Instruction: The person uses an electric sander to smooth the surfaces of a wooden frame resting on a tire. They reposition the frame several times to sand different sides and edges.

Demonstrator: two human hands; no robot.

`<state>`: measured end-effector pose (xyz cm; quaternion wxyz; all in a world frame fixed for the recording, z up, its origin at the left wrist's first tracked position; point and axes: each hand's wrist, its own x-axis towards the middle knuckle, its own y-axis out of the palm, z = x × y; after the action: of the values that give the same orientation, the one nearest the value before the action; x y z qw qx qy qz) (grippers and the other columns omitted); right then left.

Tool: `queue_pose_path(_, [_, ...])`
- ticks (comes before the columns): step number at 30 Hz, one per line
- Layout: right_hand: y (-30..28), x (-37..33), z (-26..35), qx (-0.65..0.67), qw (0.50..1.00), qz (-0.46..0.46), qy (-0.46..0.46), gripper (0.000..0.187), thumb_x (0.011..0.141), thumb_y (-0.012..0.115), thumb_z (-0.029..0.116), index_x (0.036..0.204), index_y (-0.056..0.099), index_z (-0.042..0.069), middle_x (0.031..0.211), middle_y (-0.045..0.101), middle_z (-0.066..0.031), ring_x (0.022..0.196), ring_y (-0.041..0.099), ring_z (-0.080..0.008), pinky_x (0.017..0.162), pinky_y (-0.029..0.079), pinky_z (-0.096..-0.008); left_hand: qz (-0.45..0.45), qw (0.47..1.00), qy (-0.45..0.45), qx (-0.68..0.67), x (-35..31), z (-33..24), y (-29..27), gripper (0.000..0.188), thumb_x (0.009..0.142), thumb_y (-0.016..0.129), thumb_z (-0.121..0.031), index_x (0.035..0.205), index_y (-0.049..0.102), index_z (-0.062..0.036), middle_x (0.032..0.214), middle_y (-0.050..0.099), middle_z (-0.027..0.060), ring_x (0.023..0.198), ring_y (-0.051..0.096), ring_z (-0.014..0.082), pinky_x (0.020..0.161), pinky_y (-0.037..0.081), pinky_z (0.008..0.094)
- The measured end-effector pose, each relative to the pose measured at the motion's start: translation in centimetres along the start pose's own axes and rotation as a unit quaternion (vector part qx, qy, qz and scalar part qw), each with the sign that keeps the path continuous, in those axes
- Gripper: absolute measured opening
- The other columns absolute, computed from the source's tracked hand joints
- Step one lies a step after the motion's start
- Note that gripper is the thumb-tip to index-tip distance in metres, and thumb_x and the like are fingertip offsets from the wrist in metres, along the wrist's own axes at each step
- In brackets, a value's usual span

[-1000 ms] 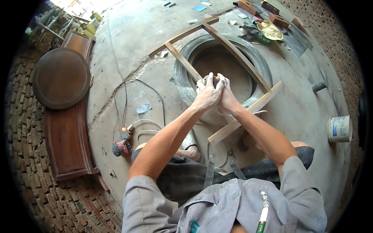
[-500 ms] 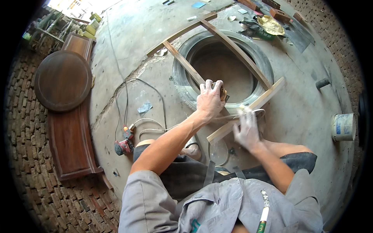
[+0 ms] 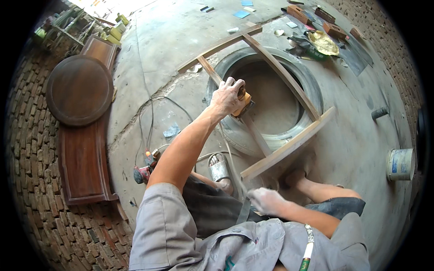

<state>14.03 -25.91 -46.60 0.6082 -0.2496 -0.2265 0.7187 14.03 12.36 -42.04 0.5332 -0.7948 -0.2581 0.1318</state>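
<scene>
From afar I see a matt wooden frame (image 3: 281, 76) over a dusty rubber tyre (image 3: 313, 83); left of the tyre, a smooth dark-wood disc (image 3: 80, 90).

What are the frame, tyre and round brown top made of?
Frame: probably bare wood, looking matt, brown and square-edged. Tyre: likely rubber, dusty grey, judging by its hollow shape. Round top: perhaps wood, dark-stained, judging by its brown tone and soft sheen.

Compact yellow-orange power tool (image 3: 246, 99), upper part mostly hidden, sitting over the left rail of an open wooden frame (image 3: 282, 77), two slim brown rails running far to near, far crosspiece darker, near crosspiece paler and slanting up rightward.
</scene>
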Motion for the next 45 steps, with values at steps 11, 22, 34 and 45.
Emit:
queue_pose_path(11, [-15.1, 5.9, -18.9, -0.233, 0.92, -0.27, 0.161, 0.066, 0.089, 0.078, 0.025, 0.142, 0.055, -0.007, 0.142, 0.057, -0.0298, 0.133, 0.054, -0.0464, 0.117, 0.043, -0.0507, -0.031, 0.999, -0.004, 0.042, 5.5, 6.8, -2.7, 0.057, 0.082, 0.08, -0.036, 0.133, 0.061, -0.0197, 0.128, 0.061, 0.0117, 0.121, 0.064, 0.0374, 0.096, 0.057, 0.0489])
queue_pose_path(22, [-6.9, 9.8, -8.7, 0.054, 0.969, -0.227, 0.085, 0.027, 0.103, 0.062, 0.017, 0.121, 0.066, -0.002, 0.119, 0.067, -0.0291, 0.111, 0.067, -0.0463, 0.098, 0.054, -0.0514, -0.067, 0.995, 0.014, 0.071, 10.5, 14.3, -4.3, 0.062, 0.078, 0.083, -0.038, 0.135, 0.063, -0.0224, 0.129, 0.061, 0.0132, 0.121, 0.064, 0.0387, 0.098, 0.058, 0.0497])
queue_pose_path(34, [-5.5, 7.1, -4.3, -0.061, 0.953, -0.282, 0.094, 0.032, 0.094, 0.075, 0.019, 0.115, 0.063, -0.001, 0.108, 0.064, -0.0224, 0.106, 0.065, -0.0432, 0.092, 0.054, -0.0481, -0.059, 0.995, 0.072, 0.018, 3.3, 8.7, -2.4, 0.054, 0.082, 0.081, -0.028, 0.133, 0.063, -0.0169, 0.128, 0.065, 0.013, 0.116, 0.067, 0.0371, 0.093, 0.057, 0.0457])
queue_pose_path(45, [-3.3, 7.0, -6.0, -0.256, 0.927, -0.247, 0.115, 0.039, 0.085, 0.071, 0.016, 0.118, 0.063, -0.003, 0.126, 0.063, -0.0256, 0.108, 0.066, -0.0401, 0.102, 0.052, -0.0494, -0.026, 0.997, 0.059, 0.045, 3.4, 5.1, -2.2, 0.056, 0.083, 0.083, -0.028, 0.134, 0.063, -0.0173, 0.127, 0.064, 0.0124, 0.117, 0.066, 0.0359, 0.094, 0.058, 0.0465])
